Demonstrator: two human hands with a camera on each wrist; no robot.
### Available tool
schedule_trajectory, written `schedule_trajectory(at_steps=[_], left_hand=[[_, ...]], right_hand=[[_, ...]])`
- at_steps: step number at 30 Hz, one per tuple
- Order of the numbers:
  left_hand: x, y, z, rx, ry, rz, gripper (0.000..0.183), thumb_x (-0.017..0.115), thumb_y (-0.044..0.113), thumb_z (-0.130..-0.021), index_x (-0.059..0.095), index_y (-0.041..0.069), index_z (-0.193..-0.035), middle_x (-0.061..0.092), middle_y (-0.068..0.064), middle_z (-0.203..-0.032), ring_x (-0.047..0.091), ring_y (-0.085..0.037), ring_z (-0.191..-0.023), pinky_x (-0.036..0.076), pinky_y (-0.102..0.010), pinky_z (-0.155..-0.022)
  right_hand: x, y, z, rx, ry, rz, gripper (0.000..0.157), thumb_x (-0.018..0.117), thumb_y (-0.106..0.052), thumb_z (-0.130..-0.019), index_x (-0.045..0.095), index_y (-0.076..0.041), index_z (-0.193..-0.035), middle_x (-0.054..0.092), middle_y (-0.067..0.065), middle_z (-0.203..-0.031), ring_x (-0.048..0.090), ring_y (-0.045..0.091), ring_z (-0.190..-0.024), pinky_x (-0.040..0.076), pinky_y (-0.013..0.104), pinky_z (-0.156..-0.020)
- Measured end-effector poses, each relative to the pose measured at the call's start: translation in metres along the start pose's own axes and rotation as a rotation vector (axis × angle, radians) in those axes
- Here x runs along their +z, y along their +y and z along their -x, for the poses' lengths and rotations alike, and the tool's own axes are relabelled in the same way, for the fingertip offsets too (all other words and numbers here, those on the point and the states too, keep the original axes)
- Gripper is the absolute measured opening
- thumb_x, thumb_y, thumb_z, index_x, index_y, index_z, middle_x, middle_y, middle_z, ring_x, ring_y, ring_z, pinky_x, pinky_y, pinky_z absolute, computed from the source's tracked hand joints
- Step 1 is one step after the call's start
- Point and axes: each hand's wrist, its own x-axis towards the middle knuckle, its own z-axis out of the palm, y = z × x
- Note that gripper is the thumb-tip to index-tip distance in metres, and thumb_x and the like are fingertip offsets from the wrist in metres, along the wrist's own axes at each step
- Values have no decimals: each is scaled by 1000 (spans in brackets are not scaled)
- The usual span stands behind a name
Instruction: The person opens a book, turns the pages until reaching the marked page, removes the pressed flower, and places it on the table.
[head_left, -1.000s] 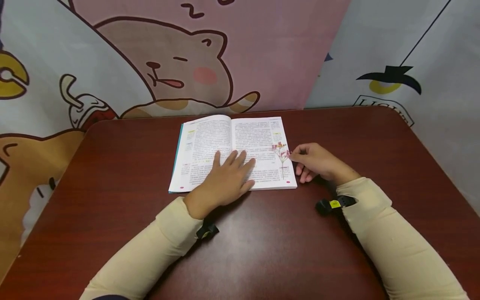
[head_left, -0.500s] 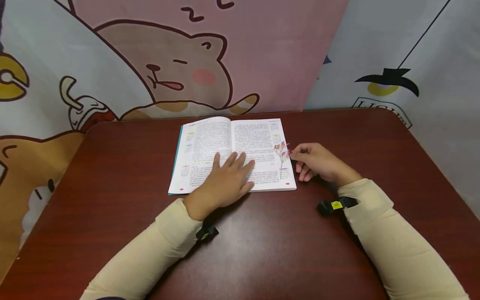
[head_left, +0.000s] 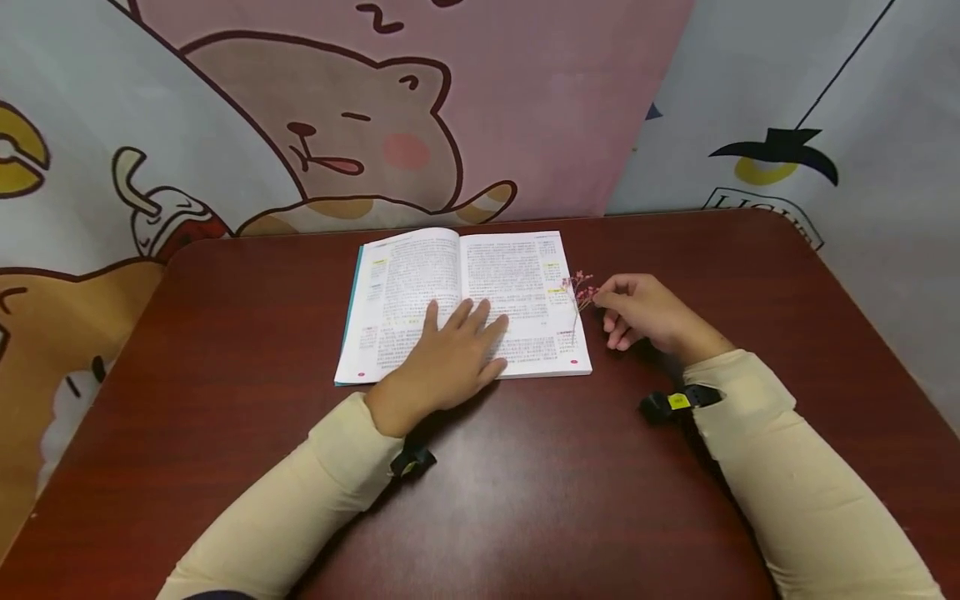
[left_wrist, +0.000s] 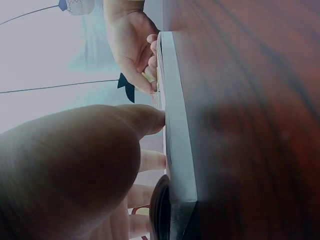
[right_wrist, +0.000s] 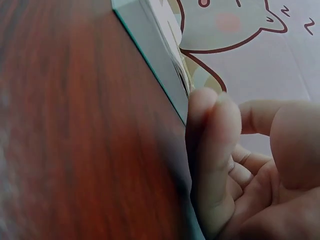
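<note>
An open book (head_left: pixel 510 267) with printed pages lies on the table. My left hand (head_left: pixel 452 360) rests on its lower middle, fingers straight and spread; in the left wrist view the thumb (left_wrist: pixel 150 120) touches the page by the book's edge. Just beyond the right page's outer edge, my right hand (head_left: pixel 643 312) pinches a sprig of small pink dried flowers (head_left: pixel 580 289) between thumb and forefinger. Its thin stem hangs over the right page's margin. In the right wrist view the fingertips (right_wrist: pixel 222 112) meet, and the sprig is hidden there.
The dark red wooden table (head_left: pixel 525 483) meets a wall covering (head_left: pixel 570 108) with cartoon animals at its far edge. A black camera strap (head_left: pixel 678 402) circles the right wrist, and another (head_left: pixel 412 462) the left.
My right hand has moved slightly up and to the right, drawing the flower sprig off the page toward its outer edge. The left hand stays in place on the book.
</note>
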Motion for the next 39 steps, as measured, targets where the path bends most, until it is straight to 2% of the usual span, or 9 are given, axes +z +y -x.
schedule_trajectory(at_steps=[6, 14, 19, 25, 30, 37, 39], left_hand=[[-2, 0, 0, -2, -10, 17, 60, 46, 48, -103, 36, 20, -156, 30, -11, -164, 27, -32, -152, 16, -69, -117], [-2, 0, -2, -1, 2, -13, 60, 45, 49, -104, 36, 21, -156, 30, -10, -164, 27, -31, -152, 16, -68, -117], [0, 0, 0, 0, -30, 11, 61, 44, 48, -104, 35, 20, -157, 28, -11, -165, 26, -32, -153, 15, -69, -118], [1, -1, -1, -4, -14, -8, 60, 44, 49, -104, 34, 21, -157, 29, -10, -164, 26, -31, -152, 16, -69, -118], [2, 0, 0, -9, -47, 12, 61, 44, 48, -104, 33, 22, -157, 26, -10, -165, 24, -31, -153, 14, -69, -118], [2, -2, -3, -4, -4, -10, 60, 44, 49, -104, 35, 22, -157, 29, -10, -165, 27, -32, -152, 15, -69, -117], [2, -2, -2, -7, -16, 1, 61, 44, 49, -104, 34, 22, -157, 28, -10, -165, 25, -32, -153, 15, -69, -118]], right_hand=[[-7, 1, 0, 26, -8, 31, 30, 51, -23, -103, 51, 5, -115, 56, 3, -63, 63, 15, -48, 55, 32, -49], [-13, 3, 1, 23, 14, 62, 29, 49, -21, -103, 51, 6, -114, 54, 3, -64, 62, 14, -47, 55, 31, -48], [-14, 7, 1, 56, 14, 79, 28, 49, -20, -103, 50, 6, -115, 53, 3, -63, 63, 14, -47, 55, 32, -48], [-13, 10, -2, 49, 41, 118, 27, 49, -21, -103, 51, 5, -112, 52, 3, -61, 62, 14, -44, 55, 31, -47], [-11, 12, -2, 63, 26, 155, 28, 49, -22, -104, 50, 5, -112, 53, 3, -60, 63, 15, -45, 56, 33, -48], [-11, 6, 1, 39, 60, 190, 27, 49, -21, -103, 50, 5, -109, 52, 4, -60, 63, 15, -44, 56, 33, -47], [-11, 5, 1, 41, 51, 190, 26, 49, -21, -103, 49, 5, -108, 52, 4, -61, 63, 15, -45, 56, 33, -48]])
